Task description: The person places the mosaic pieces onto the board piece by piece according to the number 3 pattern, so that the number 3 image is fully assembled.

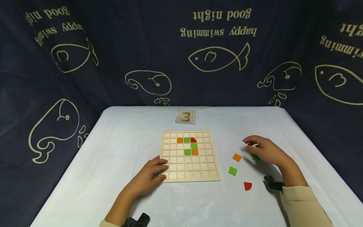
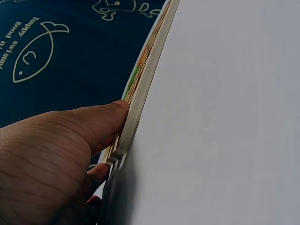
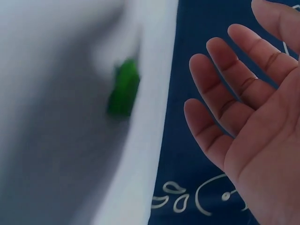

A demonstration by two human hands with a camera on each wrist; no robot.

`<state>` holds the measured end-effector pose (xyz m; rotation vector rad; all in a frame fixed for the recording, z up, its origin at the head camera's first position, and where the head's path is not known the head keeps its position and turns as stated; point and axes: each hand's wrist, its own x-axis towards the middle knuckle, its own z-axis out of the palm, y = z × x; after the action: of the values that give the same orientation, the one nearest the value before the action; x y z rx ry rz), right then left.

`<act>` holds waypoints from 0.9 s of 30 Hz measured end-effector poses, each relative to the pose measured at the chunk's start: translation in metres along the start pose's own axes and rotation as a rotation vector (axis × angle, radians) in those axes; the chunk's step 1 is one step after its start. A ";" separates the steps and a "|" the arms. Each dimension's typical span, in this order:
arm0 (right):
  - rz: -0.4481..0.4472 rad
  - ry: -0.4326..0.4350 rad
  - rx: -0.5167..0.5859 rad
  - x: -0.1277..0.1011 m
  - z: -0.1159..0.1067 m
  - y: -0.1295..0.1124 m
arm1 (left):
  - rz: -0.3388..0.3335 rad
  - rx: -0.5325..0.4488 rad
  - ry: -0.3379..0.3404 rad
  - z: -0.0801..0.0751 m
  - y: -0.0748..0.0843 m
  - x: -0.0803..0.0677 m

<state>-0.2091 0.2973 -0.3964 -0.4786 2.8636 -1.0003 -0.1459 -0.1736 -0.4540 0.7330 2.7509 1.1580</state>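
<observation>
While left hand (image 1: 148, 177) rests on board (image 1: 188, 174), frame centre, grip slack, right hand (image 1: 263, 148) hovers frame right, grip relaxed, empty.

The left hand (image 2: 51, 150) rests its thumb against a pale wooden board (image 2: 143, 96), remaining visible fingers below the thumb near the board's corner, smooth white tabletop (image 2: 225, 112) to their right, dark-blue fish-printed fabric (image 2: 93, 70) above.
</observation>
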 end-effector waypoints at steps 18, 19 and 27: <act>0.079 -0.047 0.021 -0.035 -0.001 0.043 | 0.019 -0.007 -0.005 0.001 -0.001 -0.003; 0.083 -0.055 0.029 -0.035 -0.001 0.044 | 0.018 -0.006 -0.006 0.001 -0.001 -0.003; 0.089 -0.074 0.018 -0.033 0.001 0.045 | 0.022 0.022 0.004 -0.001 -0.001 0.000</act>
<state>-0.1895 0.3405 -0.4259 -0.3754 2.7814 -0.9715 -0.1462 -0.1748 -0.4537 0.7667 2.7695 1.1363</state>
